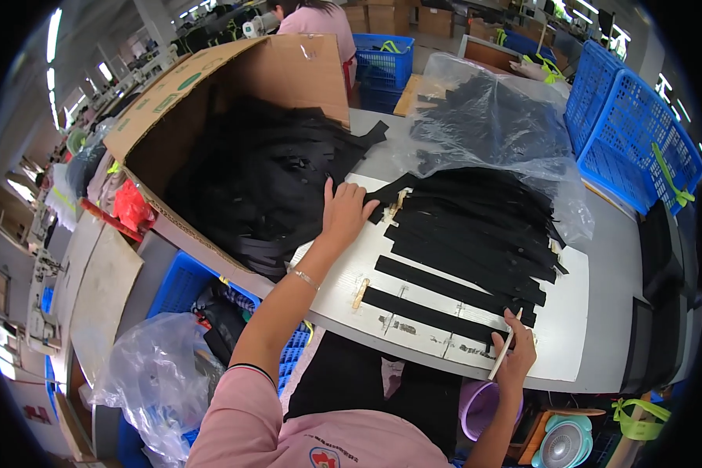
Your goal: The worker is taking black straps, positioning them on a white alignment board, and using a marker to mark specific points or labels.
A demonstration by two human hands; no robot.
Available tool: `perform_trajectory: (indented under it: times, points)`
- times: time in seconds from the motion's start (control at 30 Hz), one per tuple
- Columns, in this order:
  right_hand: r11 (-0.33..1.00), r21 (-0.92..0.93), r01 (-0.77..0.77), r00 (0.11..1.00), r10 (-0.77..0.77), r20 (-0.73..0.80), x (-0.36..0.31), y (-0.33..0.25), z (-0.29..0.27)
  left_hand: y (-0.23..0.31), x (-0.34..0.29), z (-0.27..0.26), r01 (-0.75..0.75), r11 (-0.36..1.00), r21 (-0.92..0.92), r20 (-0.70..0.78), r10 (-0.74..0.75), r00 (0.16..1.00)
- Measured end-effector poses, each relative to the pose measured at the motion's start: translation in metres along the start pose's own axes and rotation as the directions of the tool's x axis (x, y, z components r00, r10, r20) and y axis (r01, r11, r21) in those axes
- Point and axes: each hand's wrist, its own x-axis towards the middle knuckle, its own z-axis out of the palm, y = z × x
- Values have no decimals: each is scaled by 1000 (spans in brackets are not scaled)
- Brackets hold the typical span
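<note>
My right hand (pixel 516 352) holds a slim white pen-like stick (pixel 502 356). Its fingertips rest by the right end of a black fabric strip (pixel 421 313) laid across a white board (pixel 565 320). Just beyond lies a second black strip (pixel 437 282), roughly parallel. Farther back, many black strips (pixel 476 218) overlap in rows on the board. My left hand (pixel 345 212), fingers apart, reaches to the edge of a loose heap of black strips (pixel 265 171) spilling from a tipped cardboard box (pixel 160 105). A strip end lies beside its thumb; whether it touches is unclear.
Clear plastic sheeting (pixel 476 117) covers more black material behind the rows. Blue crates (pixel 632 129) stand at the right edge. Below the table are a purple bin (pixel 478 407), a small fan (pixel 563 443) and a plastic bag (pixel 152 378). A person in pink (pixel 320 27) sits beyond the box.
</note>
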Motion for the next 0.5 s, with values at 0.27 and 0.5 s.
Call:
perform_trajectory:
  times: [0.27,0.5]
  points:
    - [987,-154,36,999,-37,1,2,-1,2,41,-89,-80,57,998,-34,60,-54,997]
    - [947,-220,236,972,-235,32,10,-11,0,42,-122,-112,41,995,-94,64,-35,997]
